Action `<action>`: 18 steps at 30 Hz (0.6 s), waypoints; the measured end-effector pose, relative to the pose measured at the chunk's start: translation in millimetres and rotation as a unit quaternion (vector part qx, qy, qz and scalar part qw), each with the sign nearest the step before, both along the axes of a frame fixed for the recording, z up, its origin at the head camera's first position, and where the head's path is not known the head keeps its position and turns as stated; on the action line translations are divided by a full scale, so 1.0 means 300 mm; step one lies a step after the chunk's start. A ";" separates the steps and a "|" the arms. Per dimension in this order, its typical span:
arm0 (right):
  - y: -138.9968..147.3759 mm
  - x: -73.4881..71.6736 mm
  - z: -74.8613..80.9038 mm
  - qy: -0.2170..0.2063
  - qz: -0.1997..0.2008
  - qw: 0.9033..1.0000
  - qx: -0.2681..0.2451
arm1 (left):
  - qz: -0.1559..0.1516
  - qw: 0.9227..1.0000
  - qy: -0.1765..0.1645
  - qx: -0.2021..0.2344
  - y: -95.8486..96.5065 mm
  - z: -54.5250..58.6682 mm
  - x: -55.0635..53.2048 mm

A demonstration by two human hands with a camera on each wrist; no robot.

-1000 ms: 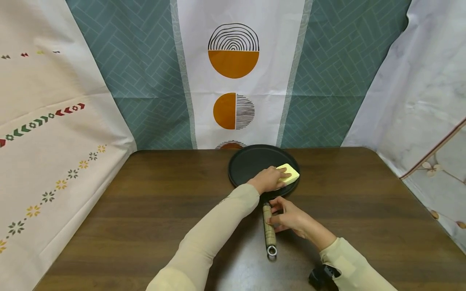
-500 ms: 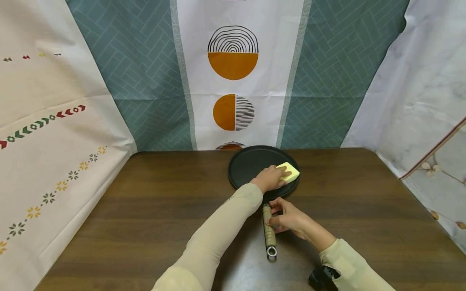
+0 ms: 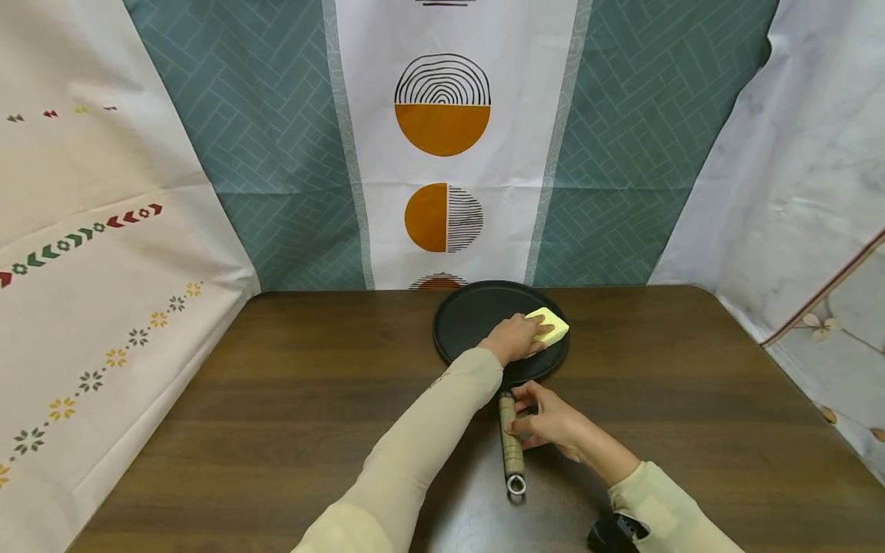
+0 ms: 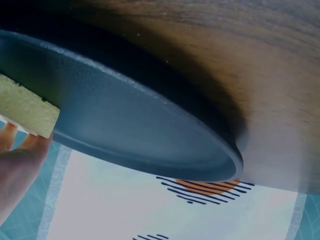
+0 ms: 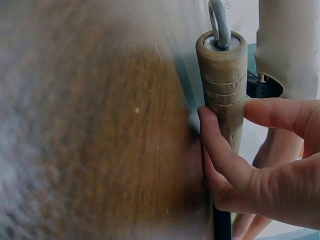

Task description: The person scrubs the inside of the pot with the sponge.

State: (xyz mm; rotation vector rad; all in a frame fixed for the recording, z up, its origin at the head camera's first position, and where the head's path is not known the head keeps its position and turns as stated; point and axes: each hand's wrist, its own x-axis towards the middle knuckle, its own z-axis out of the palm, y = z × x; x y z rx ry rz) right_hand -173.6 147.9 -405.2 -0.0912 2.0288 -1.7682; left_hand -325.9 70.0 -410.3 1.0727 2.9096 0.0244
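A round black flat pan [image 3: 470, 319] lies near the table's back edge, its wooden handle [image 3: 512, 445] pointing towards me. My left hand [image 3: 513, 338] reaches over the pan and holds a pale yellow sponge [image 3: 551, 329] against the right part of its surface. In the left wrist view, fingertips grip the side of the sponge [image 4: 27, 106]. Thumb and fingers of my right hand [image 3: 549, 421] pinch the handle from the right. The right wrist view has the fingers on both sides of the handle [image 5: 224, 75], below its metal ring [image 5: 220, 22].
The brown wooden table [image 3: 311, 384] spreads out around the pan. A patterned cloth [image 3: 297, 153] hangs right behind its back edge, with pale cloths at the left and right. A black device [image 3: 615, 531] is strapped at my right wrist.
My left forearm has shifted slightly to the right. The sponge stays at nearly the same spot on the pan, and my right hand keeps its grip on the handle. The head view has tilted up a little.
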 end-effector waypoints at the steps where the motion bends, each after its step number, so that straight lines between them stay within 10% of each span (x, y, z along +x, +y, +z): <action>1: -0.001 -0.001 -0.001 -0.002 -0.001 1.000 -0.001 | 0.001 1.000 0.000 -0.001 0.000 0.000 -0.003; 18: 0.000 -0.011 -0.009 -0.005 -0.003 1.000 -0.005 | 0.013 1.000 0.005 0.005 0.015 -0.012 -0.068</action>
